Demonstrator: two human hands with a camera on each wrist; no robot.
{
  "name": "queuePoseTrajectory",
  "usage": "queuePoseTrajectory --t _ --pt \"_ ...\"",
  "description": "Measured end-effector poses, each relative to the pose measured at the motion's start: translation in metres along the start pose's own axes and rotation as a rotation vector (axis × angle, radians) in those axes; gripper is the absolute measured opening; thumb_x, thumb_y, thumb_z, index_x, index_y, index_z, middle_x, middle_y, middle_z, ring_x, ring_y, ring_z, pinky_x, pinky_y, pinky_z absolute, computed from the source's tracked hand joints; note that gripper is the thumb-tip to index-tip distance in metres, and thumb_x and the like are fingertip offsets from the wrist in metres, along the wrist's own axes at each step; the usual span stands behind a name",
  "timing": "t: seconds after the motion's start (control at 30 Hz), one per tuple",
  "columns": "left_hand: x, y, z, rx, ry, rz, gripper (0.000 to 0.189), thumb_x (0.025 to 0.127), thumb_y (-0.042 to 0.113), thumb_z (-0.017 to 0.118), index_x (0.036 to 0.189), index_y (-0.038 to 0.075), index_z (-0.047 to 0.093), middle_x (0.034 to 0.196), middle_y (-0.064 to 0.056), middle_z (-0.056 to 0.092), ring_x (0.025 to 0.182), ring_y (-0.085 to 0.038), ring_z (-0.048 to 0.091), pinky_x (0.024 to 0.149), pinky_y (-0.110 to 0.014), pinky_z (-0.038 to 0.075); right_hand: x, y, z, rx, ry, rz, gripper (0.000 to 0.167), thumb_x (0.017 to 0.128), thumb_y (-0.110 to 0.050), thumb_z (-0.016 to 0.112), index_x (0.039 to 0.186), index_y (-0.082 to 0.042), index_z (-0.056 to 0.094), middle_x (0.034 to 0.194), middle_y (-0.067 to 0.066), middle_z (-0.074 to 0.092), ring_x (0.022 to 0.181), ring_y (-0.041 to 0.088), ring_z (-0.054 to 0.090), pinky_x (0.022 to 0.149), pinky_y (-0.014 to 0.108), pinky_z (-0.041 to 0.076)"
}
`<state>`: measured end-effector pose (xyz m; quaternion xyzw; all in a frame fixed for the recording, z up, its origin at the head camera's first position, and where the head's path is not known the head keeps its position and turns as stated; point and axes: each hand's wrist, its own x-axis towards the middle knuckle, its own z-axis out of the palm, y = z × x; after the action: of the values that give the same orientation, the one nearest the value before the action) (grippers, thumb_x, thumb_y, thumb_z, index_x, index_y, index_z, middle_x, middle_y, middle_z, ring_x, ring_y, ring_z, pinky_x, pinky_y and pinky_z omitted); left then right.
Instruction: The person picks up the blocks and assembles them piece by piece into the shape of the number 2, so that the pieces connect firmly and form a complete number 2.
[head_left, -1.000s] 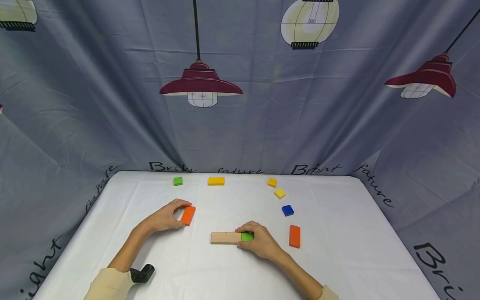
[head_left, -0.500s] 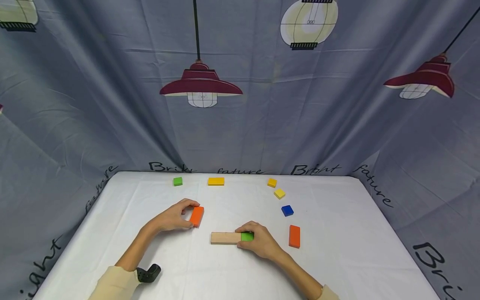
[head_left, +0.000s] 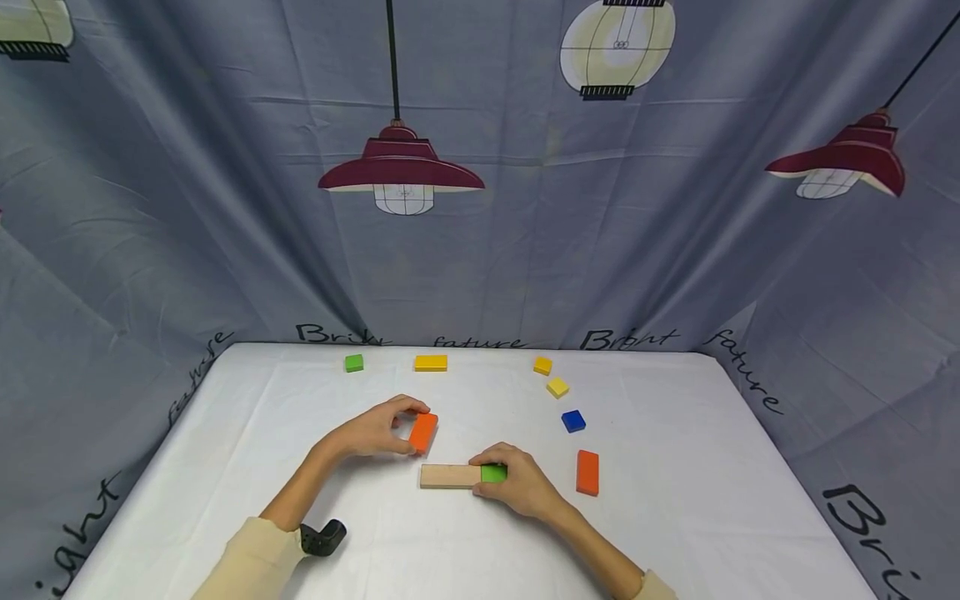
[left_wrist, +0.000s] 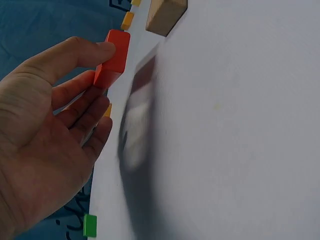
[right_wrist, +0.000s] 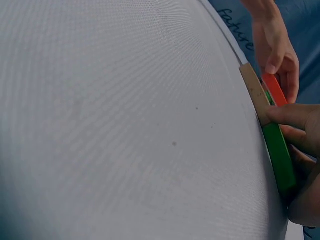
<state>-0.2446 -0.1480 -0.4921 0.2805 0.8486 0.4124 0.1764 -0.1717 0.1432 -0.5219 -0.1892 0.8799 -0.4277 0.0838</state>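
Observation:
My left hand (head_left: 371,431) pinches an orange rectangular block (head_left: 423,434) between thumb and fingers. In the left wrist view this orange block (left_wrist: 112,57) is raised off the white table, its shadow falling apart from it. To its lower right lies a plain wooden block (head_left: 448,477), end to end with a green block (head_left: 492,473). My right hand (head_left: 522,485) grips these two where they meet, thumb on the near side and fingers on the far side. The palm covers part of the green block (right_wrist: 279,155).
Along the back of the white table (head_left: 675,533) lie a small green block (head_left: 354,363), a yellow rectangular block (head_left: 431,363) and two small yellow blocks (head_left: 557,387). On the right are a blue block (head_left: 573,421) and another orange block (head_left: 588,472). A grey curtain (head_left: 480,267) hangs behind.
My left hand has carried the orange block to the right, closer to the wooden block. The right hand stays in place on the wooden and green blocks.

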Motion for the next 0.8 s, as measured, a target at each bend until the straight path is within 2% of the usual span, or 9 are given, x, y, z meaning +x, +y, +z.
queuePoseTrajectory --t 0.27,0.5,0.8 --pt "0.012 0.010 0.007 0.001 -0.065 0.037 0.059 0.080 0.013 0.079 0.134 0.006 0.056 0.137 -0.010 0.052 0.125 -0.030 0.048 0.107 -0.053 0.038 0.001 0.000 0.000 -0.013 -0.006 0.005 0.031 0.082 -0.018 0.084 0.112 -0.015 0.075 0.110 -0.005 0.065 0.102 0.018 0.056 0.092 0.037 0.047" --pt "0.024 0.017 0.016 0.017 -0.121 0.047 0.057 0.080 0.009 0.079 0.133 0.006 0.058 0.134 -0.006 0.054 0.124 -0.026 0.049 0.108 -0.049 0.037 0.001 0.002 0.000 -0.011 -0.008 -0.002 0.031 0.082 -0.018 0.084 0.111 -0.014 0.075 0.110 -0.005 0.065 0.103 0.018 0.056 0.091 0.036 0.047" --pt "0.036 0.018 0.024 0.042 -0.145 0.044 0.058 0.078 0.006 0.079 0.132 0.006 0.059 0.132 -0.004 0.054 0.121 -0.024 0.050 0.109 -0.047 0.036 0.001 0.002 0.000 -0.011 -0.008 -0.010 0.030 0.082 -0.017 0.083 0.111 -0.015 0.075 0.109 -0.006 0.064 0.101 0.017 0.056 0.090 0.033 0.047"
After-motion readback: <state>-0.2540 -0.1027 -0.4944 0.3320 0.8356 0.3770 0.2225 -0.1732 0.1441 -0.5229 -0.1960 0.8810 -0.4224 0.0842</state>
